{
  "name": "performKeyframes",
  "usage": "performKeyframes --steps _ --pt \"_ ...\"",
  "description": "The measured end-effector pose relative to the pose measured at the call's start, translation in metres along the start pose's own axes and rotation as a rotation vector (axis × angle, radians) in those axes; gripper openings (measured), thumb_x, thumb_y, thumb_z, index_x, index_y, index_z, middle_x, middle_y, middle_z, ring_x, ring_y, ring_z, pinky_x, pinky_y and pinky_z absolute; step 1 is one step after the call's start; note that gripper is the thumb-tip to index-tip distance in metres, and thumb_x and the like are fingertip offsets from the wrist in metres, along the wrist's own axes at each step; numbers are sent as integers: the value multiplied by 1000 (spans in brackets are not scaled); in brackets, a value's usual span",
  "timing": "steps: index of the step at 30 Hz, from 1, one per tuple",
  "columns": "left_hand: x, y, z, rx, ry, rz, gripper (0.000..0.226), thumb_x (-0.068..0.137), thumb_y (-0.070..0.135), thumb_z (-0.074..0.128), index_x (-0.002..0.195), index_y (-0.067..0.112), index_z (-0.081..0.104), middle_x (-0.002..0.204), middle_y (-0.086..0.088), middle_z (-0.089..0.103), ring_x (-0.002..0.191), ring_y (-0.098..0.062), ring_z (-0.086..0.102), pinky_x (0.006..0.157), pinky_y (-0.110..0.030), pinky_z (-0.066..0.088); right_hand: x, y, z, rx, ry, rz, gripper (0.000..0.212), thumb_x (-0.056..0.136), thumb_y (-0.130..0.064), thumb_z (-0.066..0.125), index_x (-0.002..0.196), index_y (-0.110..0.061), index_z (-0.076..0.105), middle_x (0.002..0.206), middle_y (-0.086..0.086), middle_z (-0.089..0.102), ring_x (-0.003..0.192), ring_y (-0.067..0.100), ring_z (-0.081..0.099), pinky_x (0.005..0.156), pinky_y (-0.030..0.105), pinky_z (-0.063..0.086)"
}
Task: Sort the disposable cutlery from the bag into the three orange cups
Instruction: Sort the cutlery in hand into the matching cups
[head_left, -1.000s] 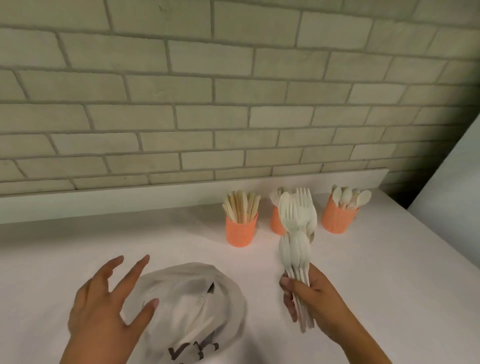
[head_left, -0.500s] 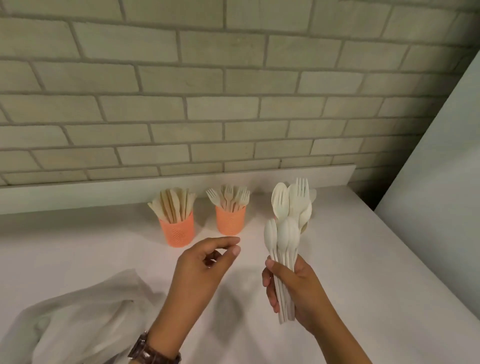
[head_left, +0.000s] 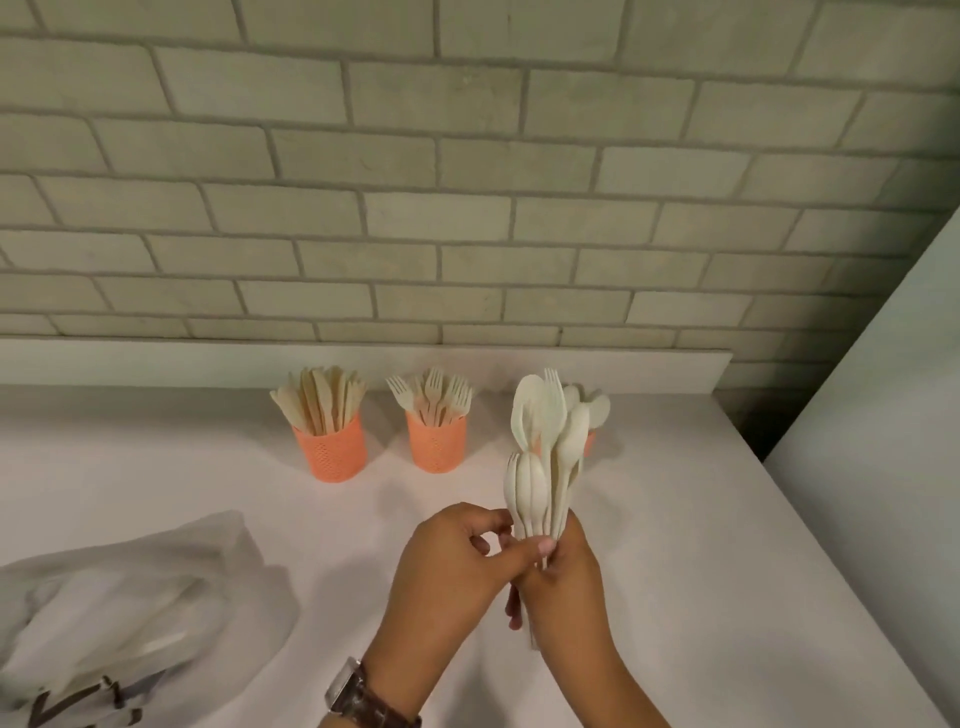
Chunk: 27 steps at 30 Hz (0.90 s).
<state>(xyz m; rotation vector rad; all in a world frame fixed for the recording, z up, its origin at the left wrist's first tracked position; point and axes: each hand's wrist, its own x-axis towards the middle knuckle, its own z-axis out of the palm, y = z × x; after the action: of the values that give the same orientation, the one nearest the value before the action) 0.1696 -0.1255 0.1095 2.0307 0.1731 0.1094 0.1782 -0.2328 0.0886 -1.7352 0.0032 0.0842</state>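
Three orange cups with a perforated, mesh-like skin stand in a row on the white worktop (head_left: 675, 519), beyond the fingers. The left cup (head_left: 330, 449) holds tan, flat knives fanned upright. The middle cup (head_left: 436, 441), just left of the raised fingers, holds pale forks, tines up. The right cup (head_left: 589, 444) is mostly hidden behind the held cutlery; only a sliver of orange and a few rounded spoon bowls show above it.

The right hand (head_left: 566, 587) grips a bundle of cutlery (head_left: 545, 457) by the handles, its fingers (head_left: 514, 610) wrapped round the lower shafts. The bundle is smooth and off-white: oval spoon bowls with at least one set of fork tines at the top, standing upright above the fingers. The left hand (head_left: 457, 566) has its fingers (head_left: 480, 519) curled, with the thumb laid against the handles just below the bowls, pinching them. A wristwatch (head_left: 358, 696) with a metal case sits on that wrist.

Down to the left of the fingers lies the bag (head_left: 130, 613): crumpled, translucent white plastic with dark print at its near edge. Blurred pale cutlery shapes show inside it. A wall of grey-beige brick (head_left: 467, 156) rises behind the cups.
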Motion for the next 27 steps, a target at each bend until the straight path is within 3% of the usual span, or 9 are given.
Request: performKeyframes --steps 2,5,9,13,17,19,22,24,27 --pt "3 -2 -1 17 12 3 31 64 57 73 80 29 73 77 9 68 71 -9 59 65 -21 48 0 -1 3 -44 -1 -34 27 86 -1 53 90 -27 45 78 3 65 36 18 47 39 28 43" --pt "7 -3 -7 -49 -22 22 23 69 46 74 76 25 74 68 -3 67 59 -12 55 64 -27 48 0 -4 8 -68 -5 -59 25 86 -4 56 90 -26 45 77 2 66 38 18 50 40 30 46" --pt "13 -7 -19 -124 -182 29 26 71 46 66 71 22 74 61 -8 69 66 -34 61 77 -41 51 2 -8 10 -72 -40 -34 19 87 -12 59 95 -24 47 79 5 66 41 17 53 43 34 51" --pt "19 -9 -25 -77 -242 8 24 82 34 63 66 18 70 68 -3 73 73 -24 67 88 -42 49 3 -10 17 -79 -32 -25 20 86 -13 59 94 -27 46 76 4 63 43 17 53 44 34 50" --pt "24 -9 -30 -74 -324 4 23 77 35 54 70 21 70 70 -2 74 76 -22 69 89 -41 49 1 -7 23 -93 -59 -86 21 88 -18 59 93 -30 42 75 -5 57 48 6 54 46 24 47" --pt "26 -10 -31 -91 -320 -10 24 81 28 53 74 15 73 71 -4 74 79 -23 68 86 -35 51 -1 -6 23 -95 -55 -139 21 86 -25 58 96 -34 42 82 -11 57 65 -2 60 55 16 47" --pt "27 -6 -32 -111 -286 -19 24 87 12 53 74 10 72 73 -2 73 75 -12 67 68 -11 48 -2 -6 20 -89 -47 -189 28 92 -15 56 101 -37 41 95 -12 60 88 -9 59 70 8 45" --pt "27 -3 -33 -132 -289 -11 22 87 10 53 76 6 71 71 -2 71 69 -9 64 63 -10 45 -3 -7 18 -66 -46 -211 26 93 -13 53 102 -35 42 97 -12 60 90 -11 58 72 5 44" --pt "26 0 -31 -175 -294 1 24 86 7 52 67 9 67 55 12 61 54 3 54 56 -7 40 -4 -5 17 -15 -32 -246 18 92 -21 50 105 -32 45 93 -11 61 88 -10 59 72 5 44"
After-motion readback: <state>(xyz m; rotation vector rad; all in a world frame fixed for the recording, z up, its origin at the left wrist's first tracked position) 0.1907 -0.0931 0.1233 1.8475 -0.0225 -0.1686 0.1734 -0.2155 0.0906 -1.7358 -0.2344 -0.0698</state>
